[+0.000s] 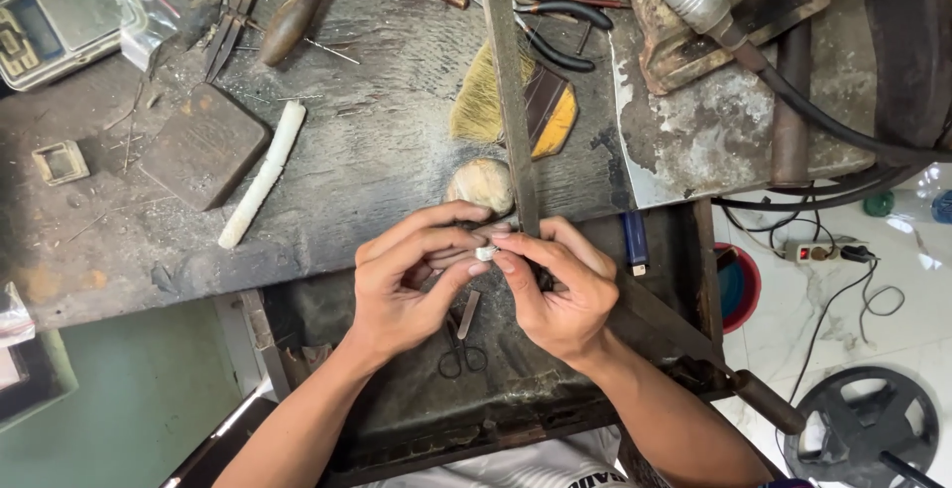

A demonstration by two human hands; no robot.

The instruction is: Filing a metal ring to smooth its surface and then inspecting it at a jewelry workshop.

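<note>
The left hand (407, 280) pinches a small pale ring (485, 252) between thumb and fingertips. The right hand (560, 290) is closed around the lower end of a long flat file (513, 101), touching the ring. The file's long axis runs almost straight away from the person, across the dark scarred surface (377, 151), tip far.

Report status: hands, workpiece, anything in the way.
Left hand and right hand pinching a small white piece against the long file. Scissors below in the drawer, apart.
</note>
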